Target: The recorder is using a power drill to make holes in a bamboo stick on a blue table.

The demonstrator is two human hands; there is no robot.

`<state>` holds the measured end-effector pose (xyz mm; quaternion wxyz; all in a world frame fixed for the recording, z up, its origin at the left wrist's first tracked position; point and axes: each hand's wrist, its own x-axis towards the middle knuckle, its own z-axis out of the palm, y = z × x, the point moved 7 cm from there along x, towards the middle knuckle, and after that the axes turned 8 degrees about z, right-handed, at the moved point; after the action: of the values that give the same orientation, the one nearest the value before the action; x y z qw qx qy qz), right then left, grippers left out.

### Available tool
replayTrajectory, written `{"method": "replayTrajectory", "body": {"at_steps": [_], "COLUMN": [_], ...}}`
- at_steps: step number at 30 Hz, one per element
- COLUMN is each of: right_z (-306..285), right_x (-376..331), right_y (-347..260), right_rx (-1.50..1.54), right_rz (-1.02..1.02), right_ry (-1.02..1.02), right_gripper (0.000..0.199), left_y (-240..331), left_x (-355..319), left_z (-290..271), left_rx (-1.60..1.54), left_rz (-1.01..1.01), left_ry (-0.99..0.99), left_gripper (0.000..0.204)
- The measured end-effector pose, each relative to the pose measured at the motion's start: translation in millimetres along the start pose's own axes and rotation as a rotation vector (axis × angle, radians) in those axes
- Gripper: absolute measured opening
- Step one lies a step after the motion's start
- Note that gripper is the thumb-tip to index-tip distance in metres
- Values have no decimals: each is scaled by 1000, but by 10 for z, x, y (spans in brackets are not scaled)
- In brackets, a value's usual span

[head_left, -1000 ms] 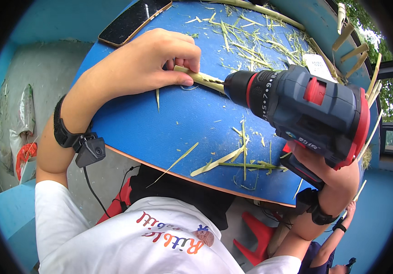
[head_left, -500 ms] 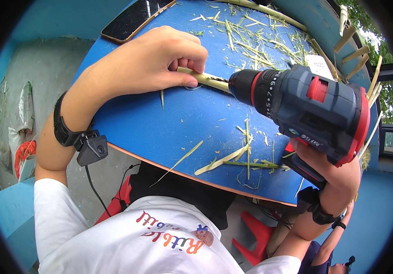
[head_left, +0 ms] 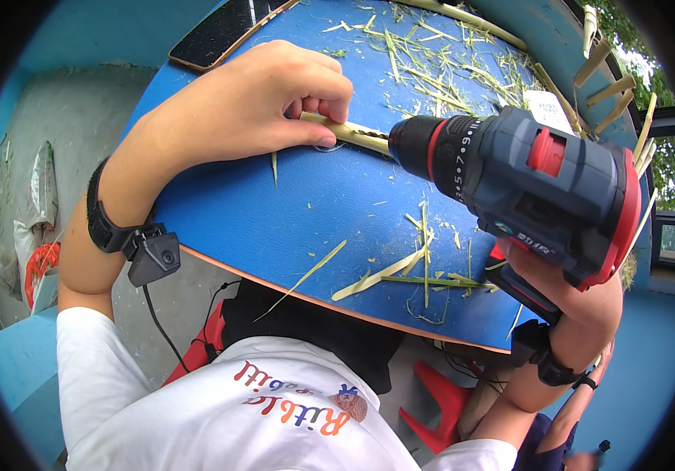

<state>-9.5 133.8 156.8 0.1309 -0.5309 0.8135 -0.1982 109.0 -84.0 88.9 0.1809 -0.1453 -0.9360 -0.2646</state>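
My left hand [head_left: 294,98] pinches a pale green plant stalk [head_left: 367,143] between thumb and bent fingers, close to the blue tabletop [head_left: 251,208]. My right hand [head_left: 553,279] is wrapped round the grip of a dark blue and red cordless drill [head_left: 545,177], which lies nearly level and points left. From its black chuck [head_left: 412,145] a dark twisted bit [head_left: 369,134] runs along the stalk toward my left fingertips. Whether the bit is inside the stalk or against it, I cannot tell. The stalk's far end is hidden behind the chuck.
A phone [head_left: 224,33] lies at the table's far left edge. Green shavings [head_left: 447,74] cover the far side, and loose strips [head_left: 384,275] lie nearer me. Longer stalks [head_left: 479,27] line the back edge. Another person's arm [head_left: 581,400] shows at lower right, beside a red stool [head_left: 439,404].
Both hands, with the stalk and drill, have shifted very slightly to the left. The grip on each is the same.
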Motion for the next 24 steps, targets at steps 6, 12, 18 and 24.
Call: {"method": "replayTrajectory", "body": {"at_steps": [6, 12, 18, 24], "right_z": [10, -10, -1, -5], "right_x": [-23, 42, 100, 82], "right_y": [9, 15, 18, 29], "right_rx": [7, 21, 37, 46], "right_rz": [2, -9, -16, -8], "right_ry": [-7, 22, 38, 33], "right_gripper": [47, 47, 47, 47], "left_y": [-10, 4, 3, -5], "left_x": [-7, 28, 16, 18], "left_z": [-4, 6, -5, 3], "left_rx": [10, 8, 7, 3], "left_rz": [13, 26, 5, 0], "left_ry": [0, 1, -3, -3], "left_gripper": [16, 16, 17, 17]}}
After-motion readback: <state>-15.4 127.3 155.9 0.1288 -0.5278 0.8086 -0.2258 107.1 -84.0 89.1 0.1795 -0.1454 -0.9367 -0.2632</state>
